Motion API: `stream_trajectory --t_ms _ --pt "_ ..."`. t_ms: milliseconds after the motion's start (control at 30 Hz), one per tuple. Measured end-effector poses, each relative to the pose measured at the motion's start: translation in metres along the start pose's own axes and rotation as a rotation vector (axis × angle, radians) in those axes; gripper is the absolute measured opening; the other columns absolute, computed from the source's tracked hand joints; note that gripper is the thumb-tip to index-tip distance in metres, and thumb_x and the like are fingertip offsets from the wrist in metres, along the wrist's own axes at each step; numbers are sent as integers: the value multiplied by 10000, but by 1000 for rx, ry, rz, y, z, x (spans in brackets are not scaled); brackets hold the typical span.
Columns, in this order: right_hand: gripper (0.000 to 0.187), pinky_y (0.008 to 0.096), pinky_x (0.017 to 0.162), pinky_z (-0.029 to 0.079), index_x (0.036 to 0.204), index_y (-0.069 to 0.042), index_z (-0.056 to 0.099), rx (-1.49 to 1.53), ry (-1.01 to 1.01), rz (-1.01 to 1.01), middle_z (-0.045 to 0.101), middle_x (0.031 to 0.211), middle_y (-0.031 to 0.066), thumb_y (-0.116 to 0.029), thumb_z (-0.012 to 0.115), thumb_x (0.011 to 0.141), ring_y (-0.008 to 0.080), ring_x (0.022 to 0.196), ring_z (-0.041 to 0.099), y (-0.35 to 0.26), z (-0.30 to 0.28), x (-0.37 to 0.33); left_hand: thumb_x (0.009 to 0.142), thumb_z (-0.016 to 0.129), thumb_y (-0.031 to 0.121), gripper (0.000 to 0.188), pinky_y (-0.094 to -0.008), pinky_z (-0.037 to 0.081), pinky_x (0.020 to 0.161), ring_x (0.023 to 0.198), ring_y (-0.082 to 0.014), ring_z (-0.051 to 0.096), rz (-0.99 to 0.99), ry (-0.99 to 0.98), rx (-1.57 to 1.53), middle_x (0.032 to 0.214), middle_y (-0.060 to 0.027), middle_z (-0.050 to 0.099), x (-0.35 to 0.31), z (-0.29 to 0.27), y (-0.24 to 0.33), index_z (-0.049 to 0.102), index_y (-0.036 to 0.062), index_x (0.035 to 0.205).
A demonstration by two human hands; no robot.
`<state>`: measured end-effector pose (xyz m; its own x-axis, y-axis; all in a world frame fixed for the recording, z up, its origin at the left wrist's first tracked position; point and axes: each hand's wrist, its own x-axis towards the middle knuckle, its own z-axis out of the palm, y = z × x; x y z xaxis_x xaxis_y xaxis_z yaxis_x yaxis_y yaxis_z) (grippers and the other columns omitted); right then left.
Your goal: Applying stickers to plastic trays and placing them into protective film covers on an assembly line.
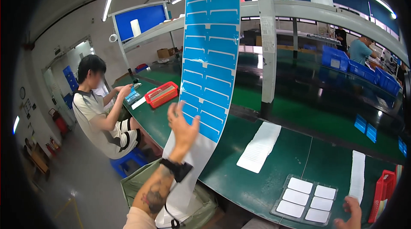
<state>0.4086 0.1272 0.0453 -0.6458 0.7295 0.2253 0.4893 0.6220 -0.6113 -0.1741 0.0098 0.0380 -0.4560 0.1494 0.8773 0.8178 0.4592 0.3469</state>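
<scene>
A long white backing strip carrying rows of blue film labels (209, 62) hangs down in front of me from a roll at the top. My left hand (184, 128), fingers apart, is at the lower left edge of the labels; I cannot tell whether it touches them. Below it the bare white backing (195, 160) runs down. At the lower right, my right hand (352, 215) is open beside a tray (309, 184) with several white rectangular cards in it. A narrow fanned stack of white cards (357, 173) lies just beyond that hand.
Another fanned stack of white cards (259, 147) lies on the green table (227, 156). A red basket (381, 197) stands at the right, another red basket (162, 95) farther left beside a seated person (100, 109). Under the strip is a green bag (137, 186). A white post (267, 41) rises behind.
</scene>
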Motion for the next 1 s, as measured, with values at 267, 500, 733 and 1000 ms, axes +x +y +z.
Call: stream_trajectory --t_ms 267,500,733,1000 --pt "440 385 923 490 1165 -8 632 235 -200 -268 557 1283 214 -86 726 742 332 1077 606 -53 65 9 850 672 -39 213 -261 508 782 865 -107 627 -707 -624 -736 985 -42 684 -40 -41 -134 648 -44 1061" --pt "406 388 838 520 1121 -30 646 499 -372 -510 628 1144 166 -144 753 746 336 1003 639 -129 151 43 885 673 -16 279 -278 503 852 955 -105 609 -760 -756 -795 1075 -43 679 -159 -181 -28 641 -30 1162" --pt "321 406 668 475 950 -98 622 173 -243 -921 599 889 104 -358 715 786 296 785 606 -248 222 78 861 690 -43 318 -308 514 870 988 -127 624 -684 -755 -807 1108 -70 681 -176 -263 53 625 -49 1173" --pt "93 289 489 416 832 -54 633 744 -92 -761 629 719 50 -89 719 830 155 532 564 -249 175 91 844 723 -53 331 -308 491 922 1021 -142 619 -830 -664 -1151 1100 -78 670 -142 -274 8 600 -43 1151"
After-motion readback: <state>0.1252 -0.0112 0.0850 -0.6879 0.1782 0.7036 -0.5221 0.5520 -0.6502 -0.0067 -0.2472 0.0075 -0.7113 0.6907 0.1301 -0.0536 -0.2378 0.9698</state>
